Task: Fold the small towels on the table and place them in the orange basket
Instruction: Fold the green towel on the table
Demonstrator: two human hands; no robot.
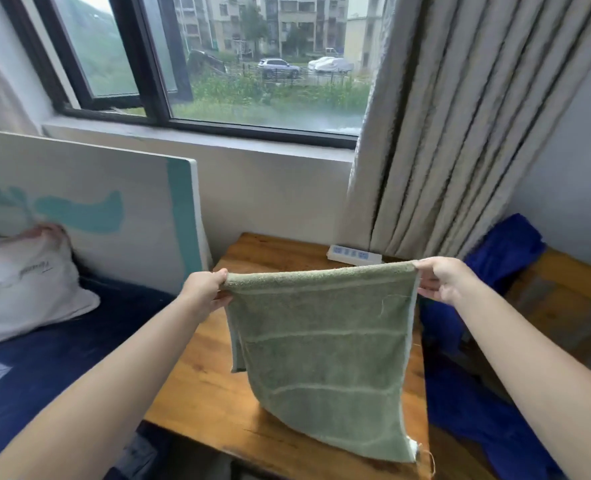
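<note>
Two hands pinching green towel point(322, 344) top corners, left grip point(206, 289), right grip point(441, 277), cloth hanging below

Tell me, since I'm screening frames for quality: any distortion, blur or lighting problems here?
Head view: wide-angle bending bows the curtain and window frame; soft daylight, no harsh glare; the towel and both hands, left and right, look reasonably sharp.

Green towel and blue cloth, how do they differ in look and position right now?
The green towel hangs stretched flat over the table, pinched at its top corners by the left hand and the right hand; the blue cloth lies crumpled and untouched on the right. The green towel has pale stripes; the blue cloth looks plain. Both are soft fabric.
</note>
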